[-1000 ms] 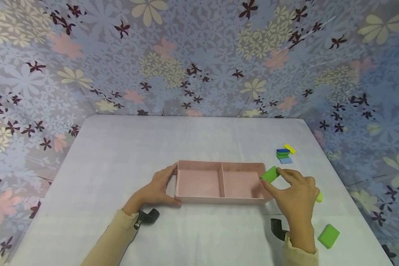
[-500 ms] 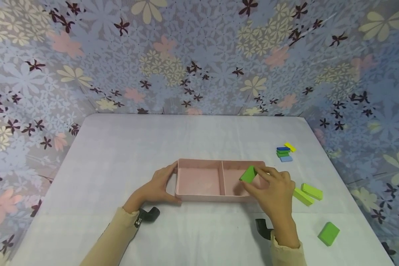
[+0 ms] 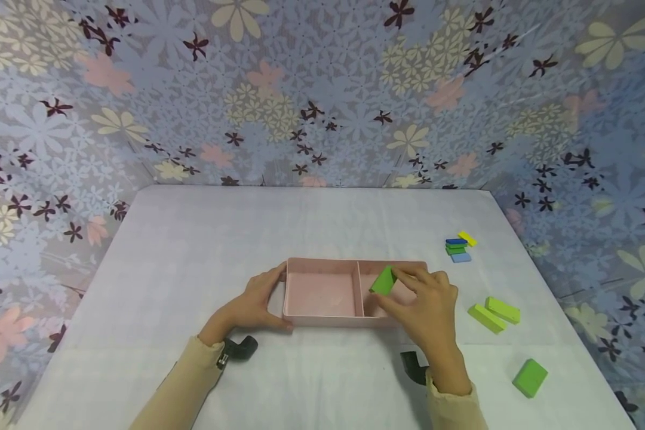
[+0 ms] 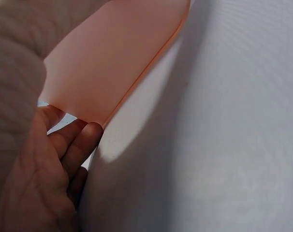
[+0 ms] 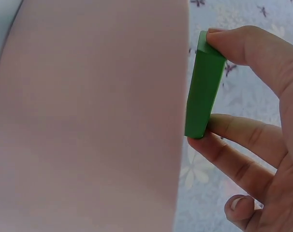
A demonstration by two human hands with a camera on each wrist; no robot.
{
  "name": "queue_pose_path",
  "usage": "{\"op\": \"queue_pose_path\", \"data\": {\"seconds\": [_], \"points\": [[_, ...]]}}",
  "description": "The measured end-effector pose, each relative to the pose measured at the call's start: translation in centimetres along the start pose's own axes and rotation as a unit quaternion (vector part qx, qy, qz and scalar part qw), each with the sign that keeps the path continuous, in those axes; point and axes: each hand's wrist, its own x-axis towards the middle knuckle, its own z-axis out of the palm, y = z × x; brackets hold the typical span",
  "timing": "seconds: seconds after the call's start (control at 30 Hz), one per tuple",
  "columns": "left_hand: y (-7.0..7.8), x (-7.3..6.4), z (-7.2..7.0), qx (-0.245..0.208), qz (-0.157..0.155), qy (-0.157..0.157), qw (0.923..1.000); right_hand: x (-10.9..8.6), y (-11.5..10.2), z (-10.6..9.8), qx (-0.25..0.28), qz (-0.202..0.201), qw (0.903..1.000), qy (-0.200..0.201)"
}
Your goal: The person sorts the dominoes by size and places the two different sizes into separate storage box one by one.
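The box (image 3: 321,295) is pink, the pinched block (image 3: 384,282) green, the table (image 3: 204,239) white, the backdrop (image 3: 344,71) floral blue-grey.

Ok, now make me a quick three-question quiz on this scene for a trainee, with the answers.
1. Which hand pinches a green block?
2. True or false: the left hand holds a yellow block.
3. How many compartments does the pink box have? A one, B two, C four.

Key: 1. The right hand. 2. False; it holds the left end of the pink box. 3. B.
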Motion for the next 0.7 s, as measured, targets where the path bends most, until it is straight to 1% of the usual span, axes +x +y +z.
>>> {"op": "queue_pose_path", "data": {"seconds": [0.3, 0.5, 0.57, 0.7], "points": [[-0.2, 0.0, 0.4, 0.002, -0.003, 0.002, 1.0000, 1.4, -1.2, 0.9, -0.015, -0.057, 0.9974, -0.042], [-0.4, 0.3, 0.4, 0.012, 0.021, 0.015, 0.9996, 2.2, -2.2, 1.8, -0.030, -0.104, 0.9931, -0.045], [-0.4, 0.3, 0.3, 0.014, 0.025, 0.018, 0.9994, 2.3, -2.7, 2.2, -0.029, -0.111, 0.9922, -0.050], [-0.5, 0.1, 0.2, 0.016, 0.026, 0.018, 0.9994, 2.2, -3.6, 3.1, -0.010, -0.113, 0.9911, -0.071]]}}
